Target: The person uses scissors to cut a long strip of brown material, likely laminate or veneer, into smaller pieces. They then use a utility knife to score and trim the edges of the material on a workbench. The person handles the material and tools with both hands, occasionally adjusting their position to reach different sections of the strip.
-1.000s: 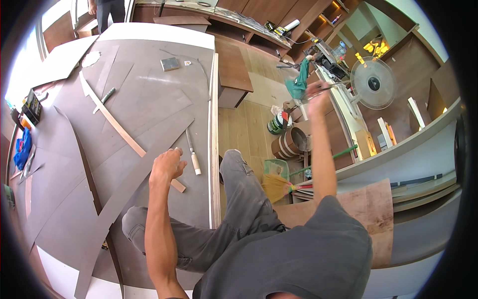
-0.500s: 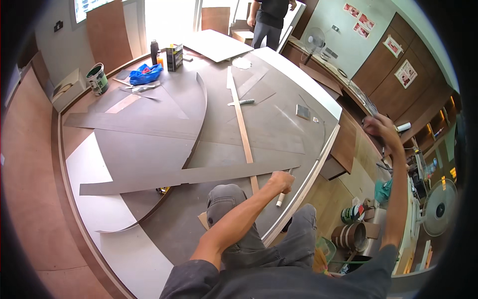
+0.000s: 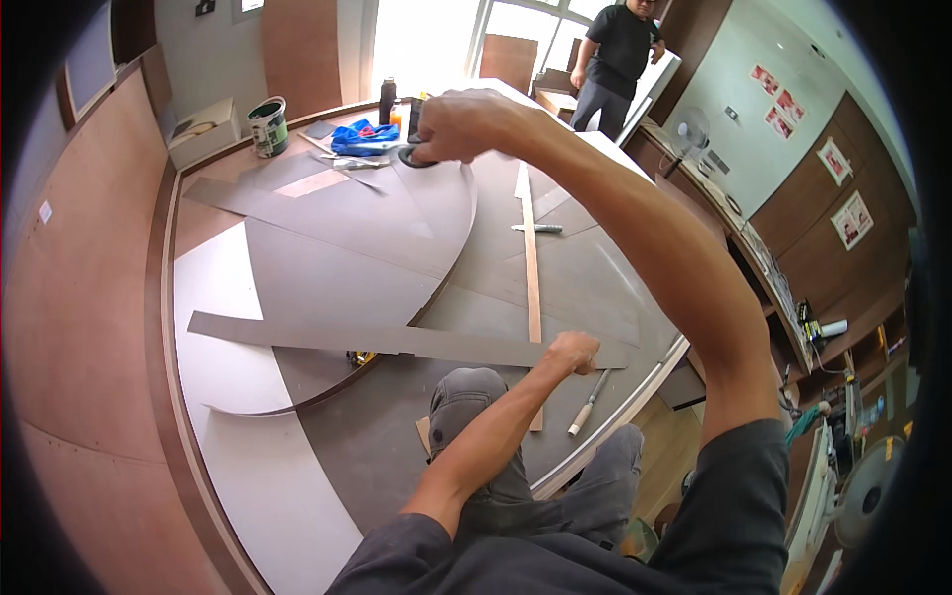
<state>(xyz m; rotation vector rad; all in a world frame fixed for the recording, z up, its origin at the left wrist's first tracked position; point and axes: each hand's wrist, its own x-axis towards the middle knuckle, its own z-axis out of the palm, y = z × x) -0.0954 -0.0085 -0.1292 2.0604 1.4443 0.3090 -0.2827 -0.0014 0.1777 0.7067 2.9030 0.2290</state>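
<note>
My left hand (image 3: 572, 352) is closed on a long grey strip (image 3: 451, 344), close to its right end. The strip lies across the large curved grey sheet (image 3: 337, 268) and a narrow wooden batten (image 3: 533, 278). Raised over the far part of the work surface, my right hand (image 3: 461, 127) is closed around a dark, ring-edged thing (image 3: 418, 159) whose kind I cannot make out. A slim tool with a pale handle (image 3: 580, 418) lies just below my left hand. Farther off, a grey-handled tool (image 3: 540, 229) crosses the batten. My right forearm hides part of the surface's right side.
Along the far left stand a paint can (image 3: 267, 129), a blue plastic bag (image 3: 363, 137) and a dark bottle (image 3: 387, 102). A co-worker (image 3: 615, 64) stands at the back. To the right are a long counter (image 3: 729, 213) and a fan (image 3: 865, 496).
My right hand has swung from the right side across to the far middle, holding the dark thing. My left hand stays on the strip. The view has turned to the right.
</note>
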